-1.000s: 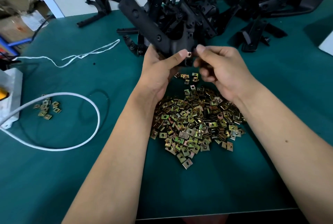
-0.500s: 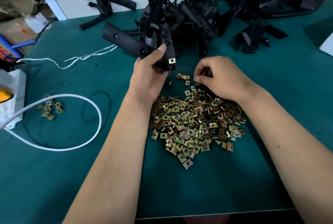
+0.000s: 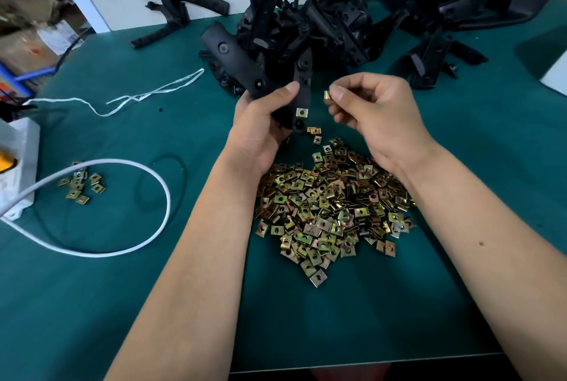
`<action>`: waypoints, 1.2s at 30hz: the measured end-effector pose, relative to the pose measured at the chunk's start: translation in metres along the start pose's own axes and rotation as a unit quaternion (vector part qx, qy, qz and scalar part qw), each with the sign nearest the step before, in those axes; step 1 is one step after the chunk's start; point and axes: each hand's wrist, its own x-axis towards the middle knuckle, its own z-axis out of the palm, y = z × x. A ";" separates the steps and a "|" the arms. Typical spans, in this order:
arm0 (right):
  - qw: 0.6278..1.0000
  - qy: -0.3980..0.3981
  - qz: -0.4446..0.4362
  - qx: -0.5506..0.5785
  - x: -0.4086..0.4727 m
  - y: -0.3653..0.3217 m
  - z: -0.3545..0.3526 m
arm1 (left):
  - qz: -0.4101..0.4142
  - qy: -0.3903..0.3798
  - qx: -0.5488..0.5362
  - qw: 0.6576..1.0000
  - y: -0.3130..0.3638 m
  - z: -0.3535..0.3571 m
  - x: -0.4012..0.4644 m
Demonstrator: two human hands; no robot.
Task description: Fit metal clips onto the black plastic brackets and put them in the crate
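My left hand (image 3: 264, 123) grips a black plastic bracket (image 3: 236, 63) above the table, its long arm pointing up and left. One metal clip (image 3: 301, 112) sits fitted on the bracket's lower tab. My right hand (image 3: 377, 113) pinches a single loose metal clip (image 3: 327, 95) between thumb and forefinger, a short way right of the bracket and apart from it. A large heap of brass-coloured clips (image 3: 331, 205) lies on the green table (image 3: 92, 304) under both wrists. No crate is in view.
A pile of black brackets (image 3: 383, 21) fills the back of the table. A small cluster of clips (image 3: 81, 182) lies at the left inside a loop of white cable (image 3: 162, 196). White string (image 3: 147, 95) and a white box (image 3: 17, 165) sit at the left edge.
My right hand has lifted from the clip heap with one clip pinched and moved up beside the bracket. My left hand has tilted the bracket more upright.
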 end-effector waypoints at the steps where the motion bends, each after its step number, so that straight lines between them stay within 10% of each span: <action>1: 1.000 0.001 0.006 0.024 -0.001 0.000 0.001 | 0.025 0.002 0.035 0.999 -0.001 0.000 -0.001; 7: 0.999 0.030 0.020 0.020 -0.001 0.003 0.001 | 0.195 0.050 0.259 0.945 0.002 -0.005 0.002; 24: 0.998 0.035 0.044 -0.018 -0.002 0.008 0.000 | 0.124 0.134 0.471 0.863 -0.002 -0.010 0.008; 30: 0.998 0.027 0.049 -0.005 -0.004 0.006 0.002 | 0.016 0.054 0.153 0.987 0.010 -0.014 0.004; 36: 0.996 0.007 0.055 0.069 -0.009 0.002 0.011 | -0.072 -0.051 -0.023 0.996 0.013 -0.008 -0.004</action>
